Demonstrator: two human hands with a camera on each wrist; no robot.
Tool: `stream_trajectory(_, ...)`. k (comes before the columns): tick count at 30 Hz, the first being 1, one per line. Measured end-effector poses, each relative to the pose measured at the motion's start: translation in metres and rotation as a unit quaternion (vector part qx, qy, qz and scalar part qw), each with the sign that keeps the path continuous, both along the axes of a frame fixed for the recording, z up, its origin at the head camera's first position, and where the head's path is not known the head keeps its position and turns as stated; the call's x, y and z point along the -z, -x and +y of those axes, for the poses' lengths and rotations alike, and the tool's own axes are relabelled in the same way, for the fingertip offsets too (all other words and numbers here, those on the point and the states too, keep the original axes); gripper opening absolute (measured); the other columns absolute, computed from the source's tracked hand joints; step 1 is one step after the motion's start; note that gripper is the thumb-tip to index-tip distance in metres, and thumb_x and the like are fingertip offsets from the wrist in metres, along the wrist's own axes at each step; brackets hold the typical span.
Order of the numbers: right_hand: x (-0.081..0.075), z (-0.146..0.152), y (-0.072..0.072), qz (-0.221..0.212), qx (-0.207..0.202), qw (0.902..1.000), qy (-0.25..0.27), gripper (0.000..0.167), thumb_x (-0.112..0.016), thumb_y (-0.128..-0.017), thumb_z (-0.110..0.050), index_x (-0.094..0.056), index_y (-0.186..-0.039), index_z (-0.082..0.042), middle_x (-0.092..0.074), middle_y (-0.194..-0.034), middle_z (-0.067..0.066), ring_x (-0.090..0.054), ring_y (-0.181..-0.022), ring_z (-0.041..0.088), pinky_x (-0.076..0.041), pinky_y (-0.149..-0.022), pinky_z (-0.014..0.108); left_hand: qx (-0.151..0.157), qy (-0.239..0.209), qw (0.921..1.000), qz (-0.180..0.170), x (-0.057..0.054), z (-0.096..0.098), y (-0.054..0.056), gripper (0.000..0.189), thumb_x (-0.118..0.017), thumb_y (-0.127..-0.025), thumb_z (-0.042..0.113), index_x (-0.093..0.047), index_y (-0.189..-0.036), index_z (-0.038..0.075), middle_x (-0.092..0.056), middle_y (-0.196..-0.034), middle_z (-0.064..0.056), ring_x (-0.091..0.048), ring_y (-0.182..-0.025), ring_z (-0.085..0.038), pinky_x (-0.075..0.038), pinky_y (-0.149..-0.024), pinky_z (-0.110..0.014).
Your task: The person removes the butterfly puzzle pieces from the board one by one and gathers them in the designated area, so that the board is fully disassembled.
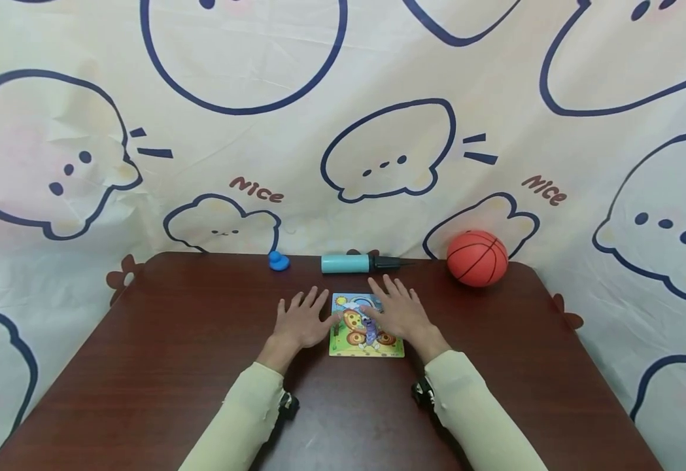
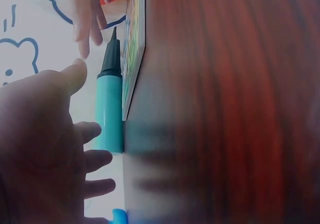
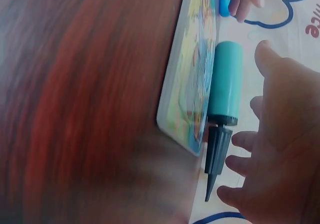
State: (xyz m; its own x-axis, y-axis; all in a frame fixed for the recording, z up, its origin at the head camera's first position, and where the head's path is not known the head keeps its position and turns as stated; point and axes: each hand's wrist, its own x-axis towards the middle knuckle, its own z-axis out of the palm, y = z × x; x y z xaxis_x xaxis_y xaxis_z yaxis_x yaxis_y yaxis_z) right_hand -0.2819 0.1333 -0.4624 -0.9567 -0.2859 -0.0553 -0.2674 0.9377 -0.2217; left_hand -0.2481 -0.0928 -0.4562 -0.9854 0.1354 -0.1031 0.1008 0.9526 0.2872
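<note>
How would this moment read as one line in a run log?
left hand: spread, by left edge of picture board | right hand: spread, over board's right side | held: nothing | farther back: blue object, pump, red ball

right grip [image 1: 403,315] hides part of picture board [image 1: 360,332]; sleeves [image 1: 233,415] cut off
</note>
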Motion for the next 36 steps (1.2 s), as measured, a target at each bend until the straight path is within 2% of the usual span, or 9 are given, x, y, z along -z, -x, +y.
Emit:
stream_trajectory(3, 0.001, -0.006, 0.000, -0.007, -0.010, 0.9999, 0.004, 0.074, -0.038, -0.094, -0.066, -0.016, -0.156, -0.032, -0.014, -0.164, 0.009, -0.016, -0.150, 0.035, -0.016, -0.118, 0.060, 0.007, 0.002, 0.9998, -0.016, 0.000, 0.002, -0.001, 0.074, -0.040, -0.094, 0.064, -0.026, -0.154, 0.024, -0.023, -0.162, -0.007, -0.022, -0.147, -0.038, -0.011, -0.116, -0.065)
stream_trajectory(10, 0.003, -0.016, -0.001, -0.004, -0.040, 0.9992, 0.006, 0.066, -0.047, -0.096, -0.057, -0.026, -0.154, -0.032, -0.026, -0.160, 0.009, -0.029, -0.145, 0.034, -0.023, -0.117, 0.055, 0.031, 0.005, 0.9991, -0.028, 0.003, 0.002, -0.005, 0.073, -0.046, -0.093, 0.061, -0.031, -0.153, 0.021, -0.028, -0.160, -0.006, -0.025, -0.146, -0.035, -0.018, -0.115, -0.063)
stream_trajectory(15, 0.005, -0.021, -0.001, 0.023, -0.076, 0.9968, 0.013, 0.059, -0.049, -0.097, -0.053, -0.040, -0.149, -0.027, -0.041, -0.149, 0.008, -0.040, -0.133, 0.029, -0.037, -0.107, 0.052, 0.042, 0.010, 0.9983, -0.038, 0.001, 0.003, -0.009, 0.082, -0.050, -0.086, 0.070, -0.035, -0.151, 0.022, -0.029, -0.159, -0.006, -0.027, -0.146, -0.035, -0.020, -0.115, -0.062)
stream_trajectory(18, 0.005, -0.024, 0.001, 0.035, -0.090, 0.9951, 0.021, 0.055, -0.051, -0.096, -0.051, -0.046, -0.145, -0.025, -0.047, -0.141, 0.007, -0.044, -0.124, 0.026, -0.042, -0.100, 0.049, 0.047, 0.018, 0.9979, -0.042, -0.001, 0.005, -0.011, 0.088, -0.053, -0.081, 0.074, -0.036, -0.151, 0.023, -0.029, -0.160, -0.007, -0.027, -0.145, -0.036, -0.021, -0.114, -0.062)
stream_trajectory(24, 0.004, -0.030, 0.005, 0.028, -0.089, 0.9951, 0.032, 0.051, -0.056, -0.095, -0.048, -0.051, -0.141, -0.027, -0.050, -0.132, 0.005, -0.046, -0.114, 0.022, -0.043, -0.093, 0.044, 0.054, 0.037, 0.9968, -0.046, -0.001, 0.005, -0.011, 0.095, -0.059, -0.076, 0.075, -0.033, -0.152, 0.024, -0.025, -0.161, -0.007, -0.025, -0.146, -0.035, -0.022, -0.114, -0.061)
stream_trajectory(31, 0.006, -0.035, 0.011, 0.010, -0.105, 0.9939, 0.034, 0.045, -0.056, -0.096, -0.045, -0.055, -0.137, -0.025, -0.051, -0.128, 0.006, -0.048, -0.112, 0.022, -0.042, -0.091, 0.043, 0.053, 0.042, 0.9966, -0.047, 0.002, 0.006, -0.009, 0.096, -0.061, -0.076, 0.074, -0.034, -0.152, 0.022, -0.026, -0.161, -0.008, -0.026, -0.146, -0.036, -0.025, -0.113, -0.061)
stream_trajectory(36, 0.004, -0.039, 0.018, -0.003, -0.110, 0.9936, 0.023, 0.040, -0.056, -0.095, -0.044, -0.059, -0.131, -0.025, -0.050, -0.122, 0.005, -0.046, -0.102, 0.020, -0.039, -0.082, 0.037, 0.051, 0.040, 0.9965, -0.053, -0.001, 0.008, -0.009, 0.097, -0.062, -0.074, 0.075, -0.034, -0.152, 0.024, -0.026, -0.161, -0.008, -0.026, -0.146, -0.036, -0.028, -0.112, -0.060)
